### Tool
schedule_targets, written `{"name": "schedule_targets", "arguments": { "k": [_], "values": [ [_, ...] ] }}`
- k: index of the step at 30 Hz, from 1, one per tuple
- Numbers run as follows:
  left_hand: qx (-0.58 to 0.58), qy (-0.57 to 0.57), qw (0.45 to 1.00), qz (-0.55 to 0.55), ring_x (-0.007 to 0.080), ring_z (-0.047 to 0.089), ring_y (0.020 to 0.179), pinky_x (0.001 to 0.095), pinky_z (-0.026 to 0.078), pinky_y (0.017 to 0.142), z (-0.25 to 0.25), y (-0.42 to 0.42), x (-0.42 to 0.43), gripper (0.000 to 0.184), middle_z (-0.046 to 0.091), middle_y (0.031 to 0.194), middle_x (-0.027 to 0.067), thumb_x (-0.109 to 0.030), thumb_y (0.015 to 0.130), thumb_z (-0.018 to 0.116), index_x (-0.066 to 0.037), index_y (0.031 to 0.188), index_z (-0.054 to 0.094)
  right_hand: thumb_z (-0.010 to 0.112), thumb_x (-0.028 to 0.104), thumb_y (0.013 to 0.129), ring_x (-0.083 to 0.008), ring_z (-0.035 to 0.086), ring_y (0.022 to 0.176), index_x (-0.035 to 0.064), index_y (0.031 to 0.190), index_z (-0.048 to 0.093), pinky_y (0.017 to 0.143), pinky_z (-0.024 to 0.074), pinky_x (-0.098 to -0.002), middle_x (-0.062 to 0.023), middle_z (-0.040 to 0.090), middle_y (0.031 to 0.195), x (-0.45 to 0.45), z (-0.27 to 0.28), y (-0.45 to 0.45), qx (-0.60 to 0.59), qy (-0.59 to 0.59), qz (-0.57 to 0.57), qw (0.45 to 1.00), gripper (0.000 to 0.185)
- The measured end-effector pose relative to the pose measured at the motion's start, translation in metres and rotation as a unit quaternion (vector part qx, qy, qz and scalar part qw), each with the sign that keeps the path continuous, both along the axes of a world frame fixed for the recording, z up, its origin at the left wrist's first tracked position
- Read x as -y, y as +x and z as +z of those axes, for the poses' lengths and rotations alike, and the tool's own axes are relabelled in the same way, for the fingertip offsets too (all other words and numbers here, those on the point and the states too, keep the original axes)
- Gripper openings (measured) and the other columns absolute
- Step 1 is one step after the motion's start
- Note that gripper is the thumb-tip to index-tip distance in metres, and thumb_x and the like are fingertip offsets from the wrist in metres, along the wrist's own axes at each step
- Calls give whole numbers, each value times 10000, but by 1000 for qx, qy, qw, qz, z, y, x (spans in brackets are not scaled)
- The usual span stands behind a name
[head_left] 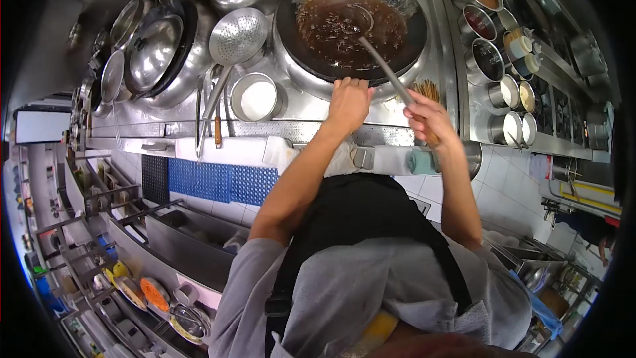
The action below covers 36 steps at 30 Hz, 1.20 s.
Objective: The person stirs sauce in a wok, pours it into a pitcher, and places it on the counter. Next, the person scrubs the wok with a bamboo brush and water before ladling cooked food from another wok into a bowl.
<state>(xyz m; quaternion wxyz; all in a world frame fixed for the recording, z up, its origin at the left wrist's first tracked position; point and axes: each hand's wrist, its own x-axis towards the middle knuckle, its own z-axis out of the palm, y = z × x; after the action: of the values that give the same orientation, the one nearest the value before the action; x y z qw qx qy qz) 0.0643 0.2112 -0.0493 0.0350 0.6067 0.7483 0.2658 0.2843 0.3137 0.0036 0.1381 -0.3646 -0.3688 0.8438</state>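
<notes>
Grey fabric shirt (344,275) and black cloth apron (358,209) sit closest to camera. Right hand (429,119): closed, fingers wrapped around the long grey metal ladle handle (387,69) near its brown end. Ladle slants into dark brown bubbling liquid (331,26) inside the large round black wok (286,43), which sits on the steel stove. Left hand (350,101): fingers together, bent over the wok's near rim, touching it (thumb side partly hidden, can't tell if gripping or resting). Tan bristle brush (427,89) just beyond right hand; round steel pot with white contents (257,101) left of left hand.
</notes>
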Motion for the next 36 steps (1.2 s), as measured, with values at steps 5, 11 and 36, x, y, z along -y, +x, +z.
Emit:
{"name": "schedule_targets", "arguments": {
  "k": [5, 11, 36],
  "values": [
    [143, 119, 981, -53, 369, 613, 1058, 436, 504, 954, 69, -7, 48, 182, 667, 1025, 158, -102, 933, 678, -26, 1097, 704, 609, 73, 950, -149, 635, 620, 67, 1556, 436, 506, 508, -341, -139, 643, 883, 5, -3, -2, 253, 464, 62, 847, 630],
    [254, 168, 946, 108, 265, 693, 861, 329, 566, 731, 33, -23, 122, 115, 701, 1014, 153, -61, 947, 679, 8, 1033, 714, 571, 29, 969, -130, 554, 554, 55, 1577, 386, 447, 464, -313, -83, 629, 824, 5, -34, -59, 88, 146, -7, 985, 636],
    [373, 80, 875, 299, 60, 549, 694, 226, 438, 621, 39, -81, 244, 225, 678, 785, 29, -193, 1004, 696, 31, 1011, 722, 608, 65, 983, -125, 531, 489, 94, 1569, 423, 416, 413, -301, -82, 618, 794, -16, -37, -18, 220, 512, 34, 830, 615]
  ]
}}
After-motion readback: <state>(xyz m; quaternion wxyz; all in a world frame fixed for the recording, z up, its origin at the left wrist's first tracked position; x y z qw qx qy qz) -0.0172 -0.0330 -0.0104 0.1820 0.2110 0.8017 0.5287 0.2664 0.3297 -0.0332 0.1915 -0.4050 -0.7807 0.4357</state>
